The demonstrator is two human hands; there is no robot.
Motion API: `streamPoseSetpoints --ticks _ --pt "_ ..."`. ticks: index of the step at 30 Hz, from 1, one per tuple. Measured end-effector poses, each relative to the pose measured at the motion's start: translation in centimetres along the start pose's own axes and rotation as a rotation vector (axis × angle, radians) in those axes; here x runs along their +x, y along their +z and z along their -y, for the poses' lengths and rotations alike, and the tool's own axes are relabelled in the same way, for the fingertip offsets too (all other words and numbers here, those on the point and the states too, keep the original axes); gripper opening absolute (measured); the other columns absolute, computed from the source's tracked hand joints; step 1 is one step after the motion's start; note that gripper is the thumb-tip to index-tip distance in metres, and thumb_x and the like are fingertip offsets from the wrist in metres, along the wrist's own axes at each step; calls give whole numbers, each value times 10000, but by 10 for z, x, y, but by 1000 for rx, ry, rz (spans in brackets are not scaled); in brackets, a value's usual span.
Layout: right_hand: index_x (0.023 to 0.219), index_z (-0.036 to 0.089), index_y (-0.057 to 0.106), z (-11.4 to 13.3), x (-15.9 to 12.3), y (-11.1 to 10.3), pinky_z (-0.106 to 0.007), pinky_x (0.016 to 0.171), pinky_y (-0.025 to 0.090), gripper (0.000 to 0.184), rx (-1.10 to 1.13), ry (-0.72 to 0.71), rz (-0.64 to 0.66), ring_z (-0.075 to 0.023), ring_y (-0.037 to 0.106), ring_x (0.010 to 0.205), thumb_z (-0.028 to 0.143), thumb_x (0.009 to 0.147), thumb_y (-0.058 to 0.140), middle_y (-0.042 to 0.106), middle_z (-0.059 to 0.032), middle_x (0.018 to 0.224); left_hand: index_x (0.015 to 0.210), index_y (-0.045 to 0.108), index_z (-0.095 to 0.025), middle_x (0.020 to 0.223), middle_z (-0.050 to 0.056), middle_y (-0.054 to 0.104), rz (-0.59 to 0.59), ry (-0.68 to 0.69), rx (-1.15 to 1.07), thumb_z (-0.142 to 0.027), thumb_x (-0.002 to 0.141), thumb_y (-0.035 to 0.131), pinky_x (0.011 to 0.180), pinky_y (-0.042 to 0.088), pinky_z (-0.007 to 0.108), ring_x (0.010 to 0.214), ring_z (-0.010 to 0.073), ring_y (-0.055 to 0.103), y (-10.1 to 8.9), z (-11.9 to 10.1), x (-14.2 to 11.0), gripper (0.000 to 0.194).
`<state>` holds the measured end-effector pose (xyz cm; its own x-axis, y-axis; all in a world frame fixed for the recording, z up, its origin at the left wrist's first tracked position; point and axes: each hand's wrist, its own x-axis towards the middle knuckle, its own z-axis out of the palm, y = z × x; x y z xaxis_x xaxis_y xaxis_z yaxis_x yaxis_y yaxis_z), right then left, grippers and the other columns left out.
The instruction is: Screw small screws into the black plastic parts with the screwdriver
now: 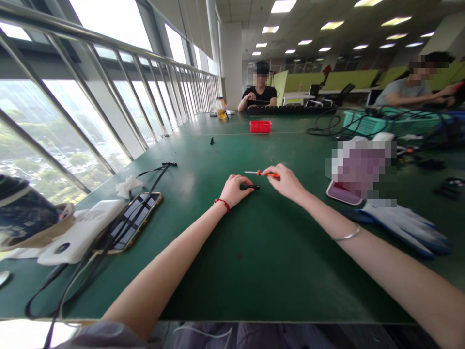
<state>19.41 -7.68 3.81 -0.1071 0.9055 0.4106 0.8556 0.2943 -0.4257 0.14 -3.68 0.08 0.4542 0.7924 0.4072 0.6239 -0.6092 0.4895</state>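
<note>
My left hand (236,190) rests on the green table (269,252), thumb and fingers closed on a small black part (254,187) whose kind I cannot make out. Just to its right, my right hand (285,180) grips the orange handle of a screwdriver (267,174). The screwdriver lies nearly level, its thin metal shaft pointing left, above and beyond the black part and apart from it. Some fingers of both hands are hidden from this angle.
Leftward lie a phone (136,223), a white power bank (82,232), black straps and a cup (25,208). A red box (260,126) stands ahead. On the right are gloves (403,223), cables and a teal basket (392,121). Two people sit beyond.
</note>
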Motion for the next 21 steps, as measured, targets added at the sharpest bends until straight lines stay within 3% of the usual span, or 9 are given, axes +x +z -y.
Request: streamPoseSetpoints --ticks 5,10,16,21 --pt "992 300 639 -1 -15 37 -223 565 358 253 -110 -56 78 -130 542 736 378 764 564 528 2 901 799 690 -194 856 18 675 -40 -10 -28 -300 726 662 894 413 350 893 198 553 -1 1 0 132" --pt "907 292 665 -1 -11 37 -217 532 315 186 -93 -6 65 -123 531 722 395 789 565 528 8 848 809 679 -195 874 23 664 -38 4 11 -296 725 661 868 432 347 910 206 547 0 -1 0 133" --pt "903 289 673 -4 -9 39 -218 531 301 184 -66 18 34 -133 536 748 393 776 589 530 3 832 821 662 -193 875 26 657 23 201 81 -307 756 635 816 446 325 868 193 553 0 -3 9 134" --pt "895 289 672 -6 -7 39 -219 523 294 192 -79 12 44 -132 531 748 411 766 598 520 8 834 767 693 -193 838 14 684 -1 169 -33 -294 745 659 823 442 318 842 180 571 0 3 14 109"
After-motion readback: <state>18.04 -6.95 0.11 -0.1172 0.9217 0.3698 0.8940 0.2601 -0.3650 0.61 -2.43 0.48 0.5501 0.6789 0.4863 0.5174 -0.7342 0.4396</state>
